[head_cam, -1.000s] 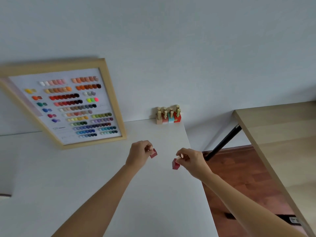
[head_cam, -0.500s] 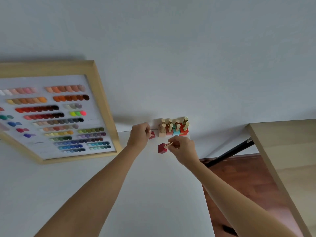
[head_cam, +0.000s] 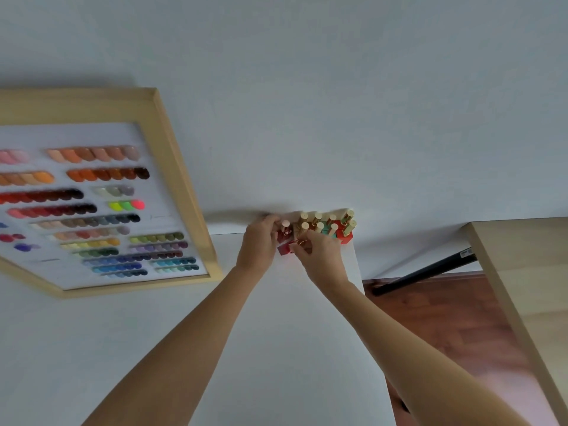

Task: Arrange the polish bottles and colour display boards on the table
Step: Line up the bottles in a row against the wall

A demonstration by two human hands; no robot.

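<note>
fingers of the right hand (head_cam: 319, 256) pinch a red polish bottle (head_cam: 284, 249) by its gold cap; the left hand (head_cam: 258, 241) curls round a darker red bottle (head_cam: 284, 235), cap upright. both sit at the left end of the bottle cluster (head_cam: 333, 227) in the white table's (head_cam: 276, 348) far corner. the hands hide both bottles' bases. the colour display board (head_cam: 92, 207) leans left, cut off.

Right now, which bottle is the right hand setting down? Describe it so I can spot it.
Find the white table's far right corner, where the gold-capped polish bottles cluster against the wall. The right hand pinches the dark red bottle at the cluster's near-left edge, the one lying closest to you.
</note>
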